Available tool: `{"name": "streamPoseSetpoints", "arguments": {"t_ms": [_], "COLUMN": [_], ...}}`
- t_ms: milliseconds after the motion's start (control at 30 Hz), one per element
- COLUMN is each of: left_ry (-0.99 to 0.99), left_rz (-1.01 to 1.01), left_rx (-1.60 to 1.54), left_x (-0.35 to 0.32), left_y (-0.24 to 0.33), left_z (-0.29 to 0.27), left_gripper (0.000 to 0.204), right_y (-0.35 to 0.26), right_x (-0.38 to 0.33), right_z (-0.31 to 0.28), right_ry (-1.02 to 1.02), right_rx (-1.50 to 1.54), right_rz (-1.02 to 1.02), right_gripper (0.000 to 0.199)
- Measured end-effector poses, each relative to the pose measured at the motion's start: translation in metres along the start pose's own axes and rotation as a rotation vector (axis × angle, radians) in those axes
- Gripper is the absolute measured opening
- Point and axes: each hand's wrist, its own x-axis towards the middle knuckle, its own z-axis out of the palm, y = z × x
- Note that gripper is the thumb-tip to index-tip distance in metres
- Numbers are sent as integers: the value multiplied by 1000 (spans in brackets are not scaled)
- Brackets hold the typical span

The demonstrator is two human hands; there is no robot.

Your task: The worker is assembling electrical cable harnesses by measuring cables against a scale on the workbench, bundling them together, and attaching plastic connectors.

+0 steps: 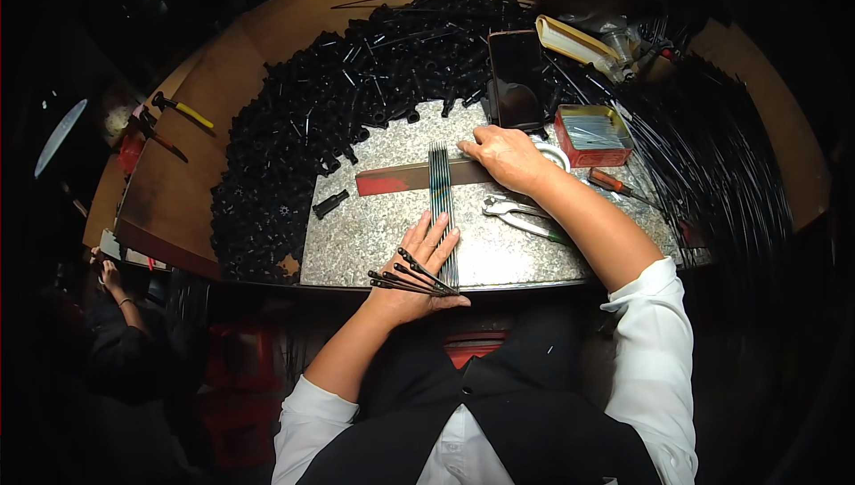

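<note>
My left hand (414, 267) lies with its fingers stretched and spread on a row of thin dark metal ribs (439, 178), near the front edge of the speckled work surface. Several short black arms with knobbed ends (405, 276) fan to the left over the back of this hand. Farther up, the ribs lie across a flat red-brown bar (387, 181). Around the bar's right end my right hand (508, 160) is closed, its palm down; its lower fingers are partly hidden. A black plastic sleeve-like part (330, 204) lies left of the ribs.
A heap of black plastic parts (303, 120) curves around the grey speckled slab (374, 244). To the right are pliers (521, 216), a phone (516, 80), a red tin of thin rods (595, 136), a screwdriver (610, 184) and dark rib bundles (730, 155). Hammer (183, 113) at left; another person's hand (110, 278) beyond.
</note>
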Motion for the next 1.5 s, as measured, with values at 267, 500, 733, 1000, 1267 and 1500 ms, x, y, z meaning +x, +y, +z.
{"name": "streamPoseSetpoints", "arguments": {"t_ms": [267, 500, 733, 1000, 1267, 1500], "left_ry": [-12, -18, -27, 18, 49, 50], "left_rz": [-12, -22, -30, -46, -16, -21], "left_rx": [22, 4, 0, -13, -49, -37], "left_x": [5, 3, 5, 4, 3, 0], "left_y": [1, -2, -4, -6, -11, -10], "left_z": [-2, -3, -4, -2, 1, 2], "left_gripper": [107, 106, 107, 112, 114, 115], "right_y": [9, 18, 16, 23, 20, 16], "right_x": [5, 3, 11, 13, 20, 16], "right_z": [3, 6, 4, 16, 6, 13], "right_ry": [169, 68, 58, 124, 135, 76], "right_rx": [92, 193, 223, 248, 255, 214], "right_rz": [22, 41, 9, -76, -60, -92], "right_gripper": [13, 10, 15, 22, 17, 14]}}
